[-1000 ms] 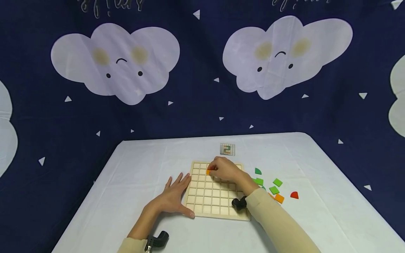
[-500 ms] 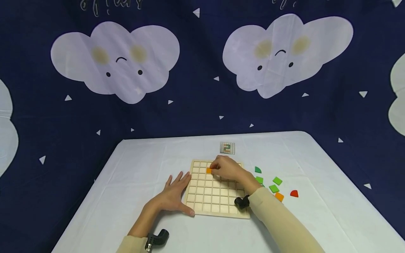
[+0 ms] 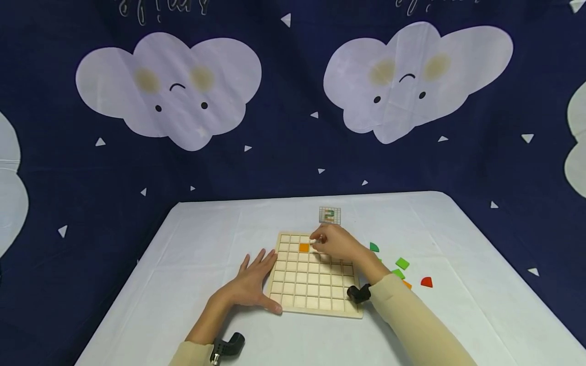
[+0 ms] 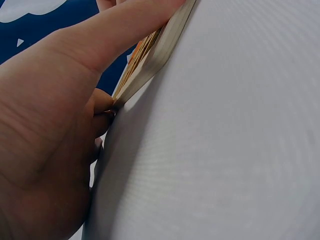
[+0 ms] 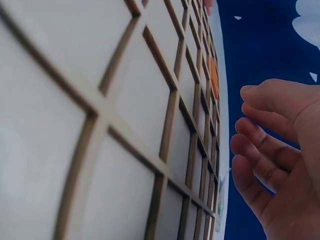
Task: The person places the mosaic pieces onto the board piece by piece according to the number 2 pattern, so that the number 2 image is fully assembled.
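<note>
A wooden grid board [image 3: 313, 277] lies on the white table. One orange square tile [image 3: 304, 247] sits in a cell of its second row from the far side. My right hand [image 3: 338, 243] hovers over the far right part of the board, just right of that tile; in the right wrist view its loosely bent fingers [image 5: 257, 132] have nothing between them. Along the board's left edge rests my left hand [image 3: 249, 284], fingers spread and thumb at the near left corner. The left wrist view shows its thumb [image 4: 135, 25] against the board's side [image 4: 162, 50].
A small card [image 3: 329, 215] with a grid pattern lies beyond the board. To the right are a dark green quarter-round piece [image 3: 374, 247], light green squares [image 3: 402, 263], a red quarter-round piece [image 3: 427, 282] and an orange piece [image 3: 407, 285], partly behind the right sleeve.
My right hand has let go of the orange square tile, which stays in its cell, and has moved a little to the right. The left hand has kept its place.
</note>
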`<state>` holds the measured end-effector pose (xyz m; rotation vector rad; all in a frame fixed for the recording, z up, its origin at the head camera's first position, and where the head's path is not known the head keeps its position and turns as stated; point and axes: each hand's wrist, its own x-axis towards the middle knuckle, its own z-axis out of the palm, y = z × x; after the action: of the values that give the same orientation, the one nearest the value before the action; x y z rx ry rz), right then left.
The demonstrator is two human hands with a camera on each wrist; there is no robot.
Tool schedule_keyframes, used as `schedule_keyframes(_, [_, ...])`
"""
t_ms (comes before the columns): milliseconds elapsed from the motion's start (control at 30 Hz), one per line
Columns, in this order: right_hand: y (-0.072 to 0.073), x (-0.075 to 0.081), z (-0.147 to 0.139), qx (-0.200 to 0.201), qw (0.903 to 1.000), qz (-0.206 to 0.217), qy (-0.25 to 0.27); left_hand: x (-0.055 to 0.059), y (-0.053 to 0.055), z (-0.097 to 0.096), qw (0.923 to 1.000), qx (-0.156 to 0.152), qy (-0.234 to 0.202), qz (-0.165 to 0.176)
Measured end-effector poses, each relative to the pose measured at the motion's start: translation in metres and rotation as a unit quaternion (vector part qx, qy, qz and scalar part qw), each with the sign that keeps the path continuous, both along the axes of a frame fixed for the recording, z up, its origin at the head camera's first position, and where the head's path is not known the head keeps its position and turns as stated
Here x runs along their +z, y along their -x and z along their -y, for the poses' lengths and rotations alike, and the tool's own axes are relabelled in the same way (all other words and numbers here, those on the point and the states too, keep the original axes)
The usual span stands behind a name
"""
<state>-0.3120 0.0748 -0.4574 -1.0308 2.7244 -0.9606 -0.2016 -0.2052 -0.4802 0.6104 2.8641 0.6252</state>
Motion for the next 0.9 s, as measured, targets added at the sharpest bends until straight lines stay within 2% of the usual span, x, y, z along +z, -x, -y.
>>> schedule_keyframes(233, [-0.004,0.006,-0.011,-0.022,0.9995,0.021,0.008,-0.001,0.0,0.0,1.0,0.003,0.003,0.0])
schedule_keyframes(433, [-0.004,0.006,-0.026,-0.02,0.9994,0.026,0.011,-0.001,0.001,-0.001,1.0,0.002,0.001,-0.003])
schedule_keyframes(900, [-0.001,0.005,-0.06,-0.053,0.9985,0.007,0.008,-0.001,0.001,-0.001,1.0,0.002,0.003,-0.002])
